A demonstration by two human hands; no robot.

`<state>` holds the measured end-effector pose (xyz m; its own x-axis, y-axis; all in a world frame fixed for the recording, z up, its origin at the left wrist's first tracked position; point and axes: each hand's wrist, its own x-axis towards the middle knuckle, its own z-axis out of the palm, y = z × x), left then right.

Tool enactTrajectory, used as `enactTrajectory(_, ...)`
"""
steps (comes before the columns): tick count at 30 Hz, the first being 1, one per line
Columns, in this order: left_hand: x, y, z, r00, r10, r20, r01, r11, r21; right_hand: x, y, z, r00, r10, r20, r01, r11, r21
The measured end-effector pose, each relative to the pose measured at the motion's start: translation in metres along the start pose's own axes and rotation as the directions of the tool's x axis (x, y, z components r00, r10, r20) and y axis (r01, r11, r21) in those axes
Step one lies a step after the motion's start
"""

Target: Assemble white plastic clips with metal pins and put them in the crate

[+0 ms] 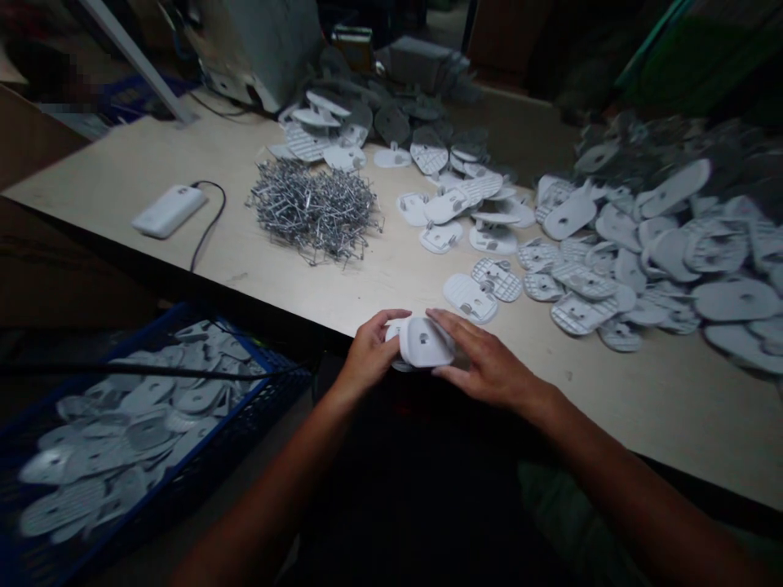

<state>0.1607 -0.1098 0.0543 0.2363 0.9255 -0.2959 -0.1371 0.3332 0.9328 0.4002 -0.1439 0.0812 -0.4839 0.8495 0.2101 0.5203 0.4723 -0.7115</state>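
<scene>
Over the near table edge, my left hand (370,352) and my right hand (483,359) hold a white oval plastic piece (425,342) with a small hole in its middle. My left fingers and thumb are closed on its left end, where part of another white plate shows behind it. The right fingers and thumb grip the opposite end from above and below. Just beyond my hands lie two loose white plastic plates, one smooth (468,295) and one with a ribbed grid (498,280). Whether any metal part sits inside the held piece is hidden.
A heap of thin bent metal wires (315,208) lies mid-table. White plastic pieces (587,277) pile up on the right and at the back. A white power bank (170,210) with a cable lies left. Below the table's left edge stands a blue crate (245,330) of similar pieces.
</scene>
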Motion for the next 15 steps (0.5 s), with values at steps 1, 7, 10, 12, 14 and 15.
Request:
enactTrajectory(1, 0.007, 0.000, -0.001, 0.998, 0.021, -0.062, -0.022, 1.000, -0.012, 0.000, 0.007, -0.002, 0.997, 0.048, -0.062, -0.051, 0.997, -0.058)
enactTrajectory(7, 0.035, -0.002, -0.005, 0.944, 0.090, -0.318, -0.106, 0.994, -0.032, -0.011, 0.055, -0.011, 0.898, 0.263, -0.352, -0.375, 0.877, -0.300)
enactTrajectory(10, 0.035, -0.004, -0.013, 0.957, 0.134, -0.259, -0.105, 0.987, 0.120, -0.013, 0.067, -0.009, 0.895, 0.252, -0.368, -0.379, 0.864, -0.331)
enactTrajectory(12, 0.031, -0.004, -0.020, 0.962, 0.191, -0.195, -0.118, 0.934, 0.336, -0.005, 0.070, -0.010, 0.898, 0.224, -0.380, -0.357, 0.874, -0.330)
enactTrajectory(14, 0.026, -0.003, -0.025, 0.967, 0.209, -0.142, -0.099, 0.830, 0.549, 0.011, 0.072, -0.014, 0.904, 0.194, -0.380, -0.324, 0.892, -0.315)
enactTrajectory(15, 0.024, -0.002, -0.025, 0.971, 0.202, -0.128, -0.079, 0.776, 0.625, 0.023, 0.073, -0.016, 0.910, 0.186, -0.371, -0.307, 0.903, -0.300)
